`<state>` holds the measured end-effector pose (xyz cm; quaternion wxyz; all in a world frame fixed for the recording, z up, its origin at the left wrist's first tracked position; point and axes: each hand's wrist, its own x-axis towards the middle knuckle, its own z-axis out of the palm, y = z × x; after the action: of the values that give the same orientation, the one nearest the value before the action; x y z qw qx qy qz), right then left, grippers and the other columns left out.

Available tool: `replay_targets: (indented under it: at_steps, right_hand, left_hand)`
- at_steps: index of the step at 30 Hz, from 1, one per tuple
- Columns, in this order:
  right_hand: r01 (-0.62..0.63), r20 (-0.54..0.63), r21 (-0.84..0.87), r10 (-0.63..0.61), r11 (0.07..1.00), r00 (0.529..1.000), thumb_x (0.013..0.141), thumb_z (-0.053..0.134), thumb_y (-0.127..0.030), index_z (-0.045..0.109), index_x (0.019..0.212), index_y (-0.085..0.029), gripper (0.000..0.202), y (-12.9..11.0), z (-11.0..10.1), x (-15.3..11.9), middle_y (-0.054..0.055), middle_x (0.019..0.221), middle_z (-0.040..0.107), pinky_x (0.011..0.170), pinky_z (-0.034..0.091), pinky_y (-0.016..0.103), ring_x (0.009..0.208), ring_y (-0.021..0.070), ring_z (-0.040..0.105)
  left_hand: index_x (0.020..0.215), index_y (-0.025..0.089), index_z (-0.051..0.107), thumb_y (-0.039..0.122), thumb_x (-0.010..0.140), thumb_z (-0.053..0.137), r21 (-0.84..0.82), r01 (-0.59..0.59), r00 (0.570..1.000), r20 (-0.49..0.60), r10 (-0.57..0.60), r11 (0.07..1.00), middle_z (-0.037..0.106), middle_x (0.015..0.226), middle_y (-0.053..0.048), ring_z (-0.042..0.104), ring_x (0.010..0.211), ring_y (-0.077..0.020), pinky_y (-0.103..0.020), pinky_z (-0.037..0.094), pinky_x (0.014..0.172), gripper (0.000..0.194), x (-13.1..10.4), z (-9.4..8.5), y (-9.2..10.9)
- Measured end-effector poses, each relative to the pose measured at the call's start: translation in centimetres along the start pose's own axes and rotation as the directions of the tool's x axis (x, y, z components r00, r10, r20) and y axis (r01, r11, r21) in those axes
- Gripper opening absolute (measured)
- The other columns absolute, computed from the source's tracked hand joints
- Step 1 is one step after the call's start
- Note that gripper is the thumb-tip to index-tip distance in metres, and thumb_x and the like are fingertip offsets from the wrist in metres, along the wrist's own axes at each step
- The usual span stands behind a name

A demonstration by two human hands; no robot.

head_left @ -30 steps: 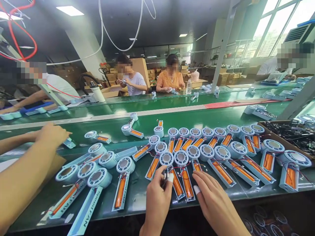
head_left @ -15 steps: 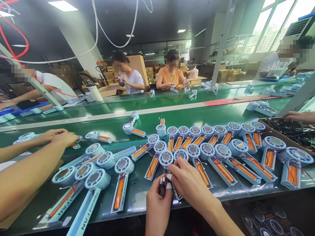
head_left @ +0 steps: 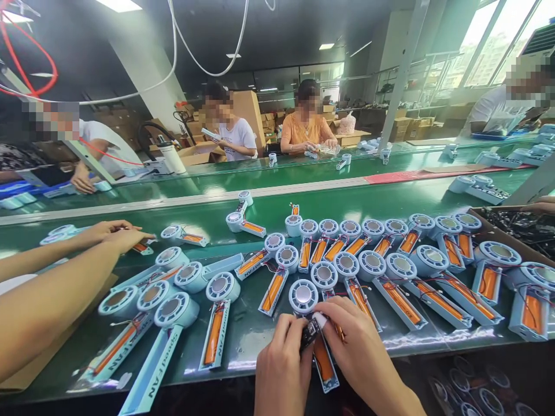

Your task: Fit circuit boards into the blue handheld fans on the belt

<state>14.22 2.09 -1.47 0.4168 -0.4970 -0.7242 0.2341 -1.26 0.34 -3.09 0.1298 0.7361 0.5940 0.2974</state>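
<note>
A small black circuit board (head_left: pixel 309 331) is pinched in my left hand (head_left: pixel 284 361), low in the middle of the head view. My right hand (head_left: pixel 358 346) is closed at the board's right side, its fingers by thin wires. Just beyond both hands lies a light blue fan unit (head_left: pixel 303 296) with a round slotted head. Its handle, holding an orange battery (head_left: pixel 321 357), runs towards me beneath my fingers. Which wire the right fingertips grip is hidden.
Rows of similar fans (head_left: pixel 401 297) spread right, more fans (head_left: pixel 176 312) left. Another person's arms (head_left: pixel 65 300) reach in from the left. A box of black parts (head_left: pixel 520 231) stands right. Several people sit across the green bench (head_left: pixel 208 202).
My hands have parted slightly, so the black board and the fan's battery handle now show. The fan's head has come nearer. The view has shifted a little.
</note>
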Motion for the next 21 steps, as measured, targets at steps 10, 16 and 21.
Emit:
replay_targets:
  at_steps: [10,16,21]
  right_hand:
    - [0.015,0.08,0.067,-0.02,0.998,0.997,0.098,0.048,-0.013,0.069,0.104,-0.023,0.024,0.8,-1.7,0.0,0.005,0.107,0.071,0.088,0.053,0.033,0.099,0.02,0.066]
    - [0.007,0.067,0.041,-0.009,0.999,0.998,0.098,0.048,-0.014,0.068,0.102,-0.022,0.022,1.2,-2.1,0.2,0.005,0.102,0.071,0.084,0.053,0.033,0.094,0.0198,0.066]
    - [0.048,0.051,-0.078,-0.044,0.996,0.998,0.097,0.046,-0.011,0.066,0.1,-0.021,0.022,1.4,-1.7,0.0,0.006,0.101,0.071,0.082,0.055,0.037,0.092,0.0218,0.067]
  left_hand:
    - [0.092,0.023,0.068,0.024,0.089,0.058,-0.129,0.181,0.963,0.226,-0.149,0.975,0.067,0.09,-0.003,0.067,0.083,-0.0226,-0.033,0.051,0.074,0.011,1.9,-1.1,2.3]
    - [0.085,0.022,0.065,0.029,0.087,0.048,-0.153,0.162,0.985,0.083,-0.15,0.975,0.069,0.088,-0.005,0.066,0.078,-0.0245,-0.036,0.048,0.071,0.019,1.8,-0.6,1.3]
    - [0.076,0.023,0.068,0.049,0.084,0.055,-0.305,0.279,0.954,-0.02,-0.299,0.91,0.07,0.072,-0.003,0.061,0.065,-0.0219,-0.033,0.049,0.068,0.03,1.1,-1.2,0.7]
